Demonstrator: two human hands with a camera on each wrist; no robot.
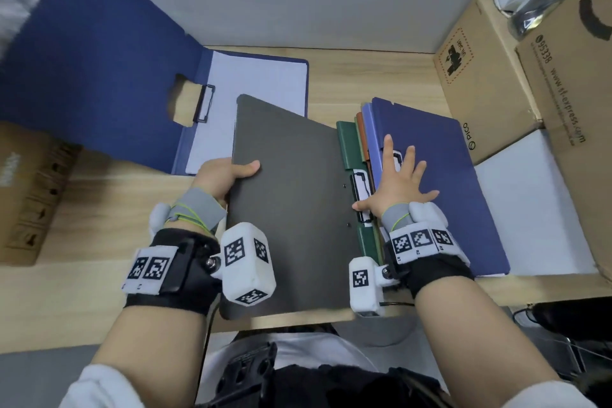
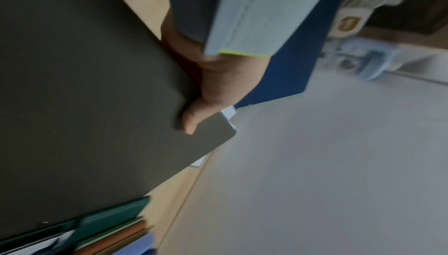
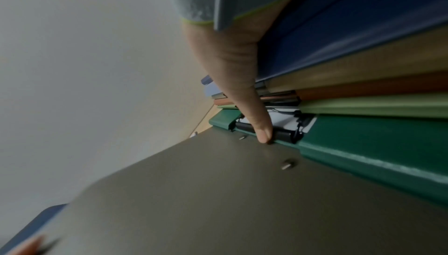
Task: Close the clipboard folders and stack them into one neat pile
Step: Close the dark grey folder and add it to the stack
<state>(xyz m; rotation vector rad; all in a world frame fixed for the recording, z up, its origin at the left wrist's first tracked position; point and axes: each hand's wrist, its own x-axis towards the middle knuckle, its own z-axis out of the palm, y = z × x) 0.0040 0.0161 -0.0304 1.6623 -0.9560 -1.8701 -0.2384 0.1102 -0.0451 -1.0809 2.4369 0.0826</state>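
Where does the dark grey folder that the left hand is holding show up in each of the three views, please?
Head: dark grey folder, centre, left hand gripping its left edge.
Left wrist: fills the left half.
Right wrist: lower middle.
Shared landmark: green folder bordering it.

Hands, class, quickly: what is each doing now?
Left hand: grips the dark grey folder cover.
Right hand: open, flat on the blue folder.

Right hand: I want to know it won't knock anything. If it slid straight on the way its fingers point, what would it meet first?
Likely nothing soon: the right hand lies flat on the blue folder, fingers pointing toward the cardboard box beyond; depth unclear.
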